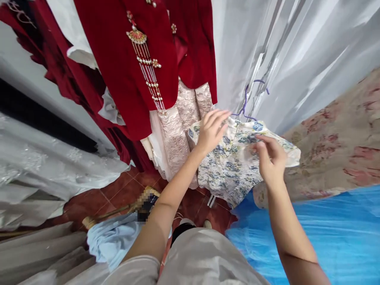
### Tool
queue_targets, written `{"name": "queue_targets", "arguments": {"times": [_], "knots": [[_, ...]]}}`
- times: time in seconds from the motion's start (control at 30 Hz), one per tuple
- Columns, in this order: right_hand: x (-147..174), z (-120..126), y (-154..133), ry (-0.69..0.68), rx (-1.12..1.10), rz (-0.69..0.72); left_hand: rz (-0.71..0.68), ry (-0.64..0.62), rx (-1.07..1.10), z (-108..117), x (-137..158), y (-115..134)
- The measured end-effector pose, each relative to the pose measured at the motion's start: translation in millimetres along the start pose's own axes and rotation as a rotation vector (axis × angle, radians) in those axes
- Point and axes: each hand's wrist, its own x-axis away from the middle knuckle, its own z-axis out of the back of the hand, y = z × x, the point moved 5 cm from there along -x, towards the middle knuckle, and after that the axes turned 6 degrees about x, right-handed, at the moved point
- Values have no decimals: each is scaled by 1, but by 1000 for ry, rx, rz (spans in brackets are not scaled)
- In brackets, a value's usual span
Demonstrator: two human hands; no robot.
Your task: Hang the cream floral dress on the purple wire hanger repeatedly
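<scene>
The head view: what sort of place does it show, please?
Probably a dress shop or clothing storeroom: a red jacket with beaded ornament, a floral garment with a purple hanger, and sheer blue fabric.

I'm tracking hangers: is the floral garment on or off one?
On, apparently: the purple hanger emerges at the top of the floral garment.

Soft, cool daylight-like brightness is strongest at one to two o'clock, where the white curtain (pixel 323 43) glows and carries pale, glaring streaks. The red tiled floor (pixel 109 194) at eight o'clock is dimmer, and the black cloth (pixel 38 107) at nine to ten sinks into near-detailless dark. Wide-angle stretching bends shapes towards the rim. The right grip (pixel 272 160) looks slightly smeared at its fingertips; the blue netting (pixel 320 233) at four o'clock is soft. Coarse pixelation masks a patch between seven and eight.
</scene>
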Motion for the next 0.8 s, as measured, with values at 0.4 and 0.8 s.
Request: {"name": "queue_targets", "arguments": {"times": [0.4, 0.8], "knots": [[-29, -70, -15, 8, -393, -2, 132, -352, -415, -20, -20, 45], [-5, -72, -14, 161, -271, -81, 175, -902, -358, -66, 4, 26]]}}
